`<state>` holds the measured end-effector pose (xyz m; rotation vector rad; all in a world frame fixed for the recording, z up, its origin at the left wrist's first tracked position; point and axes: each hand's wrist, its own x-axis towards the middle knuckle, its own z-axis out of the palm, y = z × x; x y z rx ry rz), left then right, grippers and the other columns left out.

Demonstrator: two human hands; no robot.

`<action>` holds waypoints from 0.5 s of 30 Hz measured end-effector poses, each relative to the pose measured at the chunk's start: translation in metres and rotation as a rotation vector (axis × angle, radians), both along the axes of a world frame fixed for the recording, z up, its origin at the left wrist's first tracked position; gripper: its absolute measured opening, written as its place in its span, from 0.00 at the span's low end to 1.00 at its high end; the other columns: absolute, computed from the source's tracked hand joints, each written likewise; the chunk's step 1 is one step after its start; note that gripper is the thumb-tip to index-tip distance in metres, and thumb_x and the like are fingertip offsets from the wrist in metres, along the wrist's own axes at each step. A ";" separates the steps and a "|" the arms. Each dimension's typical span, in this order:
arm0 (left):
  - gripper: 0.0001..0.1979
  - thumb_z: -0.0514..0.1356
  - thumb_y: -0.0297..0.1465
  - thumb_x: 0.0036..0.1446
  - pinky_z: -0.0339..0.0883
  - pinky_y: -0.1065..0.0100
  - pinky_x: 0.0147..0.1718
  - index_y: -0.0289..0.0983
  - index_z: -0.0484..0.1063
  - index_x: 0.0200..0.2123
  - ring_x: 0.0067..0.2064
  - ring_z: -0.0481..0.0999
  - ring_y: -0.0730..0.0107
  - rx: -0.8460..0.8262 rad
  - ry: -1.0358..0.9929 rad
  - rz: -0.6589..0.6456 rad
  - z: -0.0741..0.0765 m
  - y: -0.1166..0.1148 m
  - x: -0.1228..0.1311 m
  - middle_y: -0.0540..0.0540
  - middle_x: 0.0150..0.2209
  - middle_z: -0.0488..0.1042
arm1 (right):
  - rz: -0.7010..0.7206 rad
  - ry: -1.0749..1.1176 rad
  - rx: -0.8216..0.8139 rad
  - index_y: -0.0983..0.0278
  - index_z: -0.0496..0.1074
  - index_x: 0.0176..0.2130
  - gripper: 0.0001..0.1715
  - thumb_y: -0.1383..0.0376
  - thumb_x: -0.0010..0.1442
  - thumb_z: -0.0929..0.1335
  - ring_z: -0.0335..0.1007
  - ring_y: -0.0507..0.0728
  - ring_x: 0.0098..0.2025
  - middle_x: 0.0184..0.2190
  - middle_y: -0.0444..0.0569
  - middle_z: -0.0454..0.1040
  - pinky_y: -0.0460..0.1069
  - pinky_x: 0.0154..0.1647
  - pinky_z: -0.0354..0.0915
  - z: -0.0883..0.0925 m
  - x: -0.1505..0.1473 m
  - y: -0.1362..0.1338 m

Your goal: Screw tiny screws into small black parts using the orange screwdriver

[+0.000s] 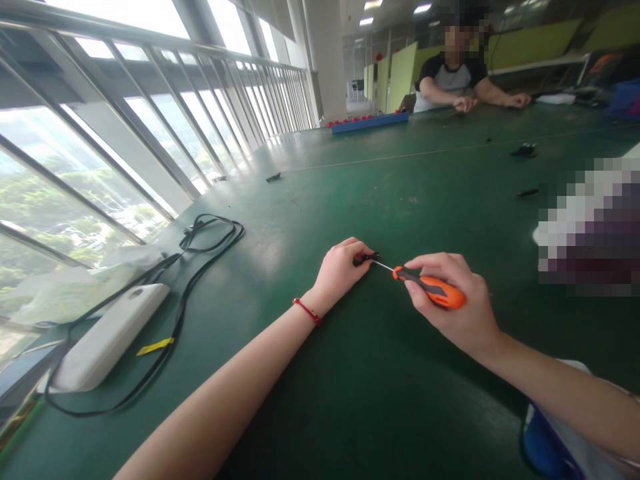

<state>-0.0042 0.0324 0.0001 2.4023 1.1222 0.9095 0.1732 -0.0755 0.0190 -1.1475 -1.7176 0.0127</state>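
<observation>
My left hand [345,270], with a red bracelet on the wrist, pinches a small black piece [370,257] just above the green table. In my right hand [457,300] is a screwdriver [440,292] with an orange and grey handle, its shaft pointing left. The metal tip reaches the black piece at my left fingertips; whether it sits in a screw is too small to tell. My right thumb and fingers are wrapped round the handle.
On the green table [320,200] at the left lie a white power strip [110,340] and a looped black cable [183,313]. A blue strip with red knobs [370,123] is at the far edge. Across the table sits a person [453,80]. Small black parts [524,151] lie right.
</observation>
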 end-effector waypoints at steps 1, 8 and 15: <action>0.06 0.61 0.25 0.53 0.67 0.70 0.34 0.37 0.77 0.34 0.33 0.73 0.72 -0.001 0.000 0.000 0.000 0.000 0.000 0.49 0.33 0.75 | -0.008 0.028 0.001 0.59 0.68 0.40 0.11 0.67 0.54 0.69 0.71 0.54 0.30 0.32 0.44 0.74 0.53 0.38 0.66 -0.001 0.000 0.000; 0.06 0.61 0.25 0.53 0.68 0.70 0.34 0.37 0.77 0.34 0.33 0.73 0.71 -0.001 0.000 -0.004 0.000 0.000 0.000 0.48 0.34 0.75 | 0.022 -0.020 -0.061 0.59 0.69 0.38 0.07 0.65 0.55 0.68 0.69 0.52 0.25 0.25 0.40 0.71 0.54 0.39 0.65 -0.001 0.000 0.000; 0.06 0.61 0.26 0.53 0.68 0.70 0.35 0.37 0.77 0.34 0.34 0.74 0.71 0.000 0.009 -0.001 0.001 0.000 0.000 0.48 0.34 0.75 | -0.001 0.069 -0.036 0.60 0.67 0.46 0.20 0.67 0.53 0.69 0.71 0.56 0.33 0.30 0.44 0.71 0.53 0.39 0.67 -0.002 0.000 0.002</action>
